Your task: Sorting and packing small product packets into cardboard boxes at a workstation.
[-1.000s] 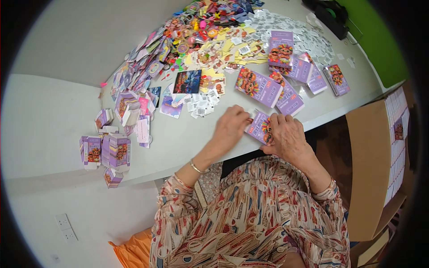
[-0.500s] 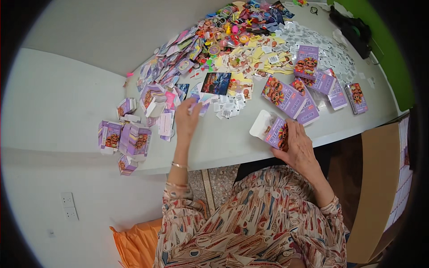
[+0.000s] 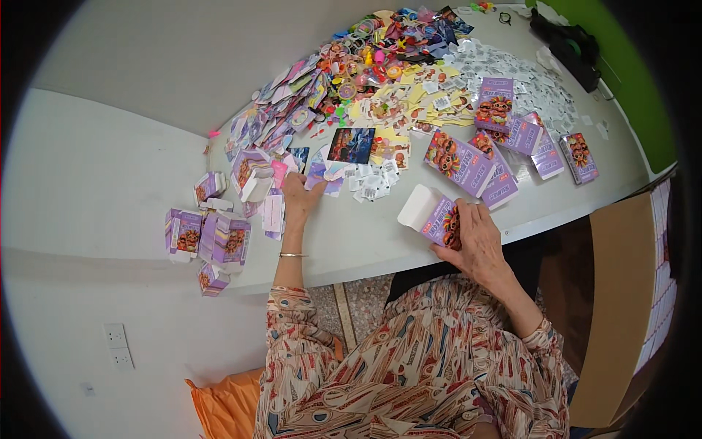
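Near the table's front edge, my right hand point(image 3: 479, 245) is wrapped round a small purple cardboard box point(image 3: 442, 222) printed with cartoon figures. The box lies tilted, its white end flap point(image 3: 415, 205) folded out to the left. Over at the left, my left hand point(image 3: 300, 201) reaches palm down among loose cards, thumb apart from the fingers and nothing visible in its grasp. Its fingertips are beside a pink piece point(image 3: 279, 173) and a lilac card point(image 3: 322, 183). A dark picture card point(image 3: 351, 145) and small white sachets point(image 3: 373, 181) lie just beyond.
Opened purple boxes point(image 3: 225, 238) stand at the table's left edge. Several closed boxes point(image 3: 459, 162) lie at the right. Along the back spread heaps of cards point(image 3: 285, 102), small toys point(image 3: 365, 62), yellow cards point(image 3: 417, 95) and white sachets point(image 3: 504, 62). A large brown carton point(image 3: 610, 293) stands at lower right.
My left hand has lowered onto the cards at the left, its thumb now apart from the fingers. My right hand has shifted slightly left with the box, whose opening has turned away from view.
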### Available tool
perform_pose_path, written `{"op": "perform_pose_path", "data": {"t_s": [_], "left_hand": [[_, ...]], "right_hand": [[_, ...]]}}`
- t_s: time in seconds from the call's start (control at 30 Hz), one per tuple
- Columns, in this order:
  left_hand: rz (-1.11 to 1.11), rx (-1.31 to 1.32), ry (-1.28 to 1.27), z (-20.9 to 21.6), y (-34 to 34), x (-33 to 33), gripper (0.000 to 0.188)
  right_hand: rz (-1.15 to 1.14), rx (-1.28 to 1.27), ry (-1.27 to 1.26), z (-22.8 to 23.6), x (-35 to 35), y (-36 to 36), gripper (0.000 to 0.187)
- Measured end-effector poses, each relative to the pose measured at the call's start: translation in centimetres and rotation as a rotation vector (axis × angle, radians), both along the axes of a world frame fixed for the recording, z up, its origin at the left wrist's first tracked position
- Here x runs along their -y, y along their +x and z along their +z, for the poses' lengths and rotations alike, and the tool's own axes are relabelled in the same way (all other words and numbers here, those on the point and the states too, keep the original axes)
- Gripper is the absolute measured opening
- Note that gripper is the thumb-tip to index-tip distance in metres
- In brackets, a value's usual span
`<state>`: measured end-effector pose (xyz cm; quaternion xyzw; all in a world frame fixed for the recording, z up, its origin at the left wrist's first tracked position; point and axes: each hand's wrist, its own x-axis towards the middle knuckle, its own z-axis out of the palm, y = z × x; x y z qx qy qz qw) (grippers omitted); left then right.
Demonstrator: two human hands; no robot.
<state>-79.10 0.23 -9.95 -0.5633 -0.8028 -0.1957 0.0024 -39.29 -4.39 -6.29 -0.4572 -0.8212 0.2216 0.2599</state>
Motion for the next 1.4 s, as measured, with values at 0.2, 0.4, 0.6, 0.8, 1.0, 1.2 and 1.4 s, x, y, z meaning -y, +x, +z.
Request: {"op": "perform_pose_path", "data": {"t_s": [0.2,0.4,0.6,0.8,1.0,1.2,1.4], "left_hand": [[0.007,0.408,0.054,-0.3,-0.8,0.5,0.039],[0.035,-0.244,-0.017,0.1,3.1,1.1,0.067],[0.209,0.119,-0.186,1.7,4.3,0.1,0.076],[0.138,0.319,-0.178,0.4,2.3,-0.4,0.076],[0.185,0.056,-0.281,1.3,5.4,-0.2,0.098],[0.273,0.074,-0.428,3.1,7.2,-1.4,0.111],[-0.003,0.264,0.065,1.7,4.1,-0.7,0.080]], "right_hand": [[-0.008,-0.017,0.044,-0.2,-0.4,-0.1,0.083],[-0.008,-0.009,0.070,0.0,-0.4,-0.5,0.080],[-0.023,-0.008,0.087,-0.3,-0.4,-0.5,0.079],[-0.028,-0.054,0.120,-0.6,-0.4,-0.6,0.078],[-0.033,-0.069,0.139,-0.8,-0.6,-0.5,0.076],[-0.044,-0.076,0.115,-0.8,-0.7,-0.4,0.074],[-0.034,-0.100,0.133,-0.7,-0.6,-0.3,0.076]]}}
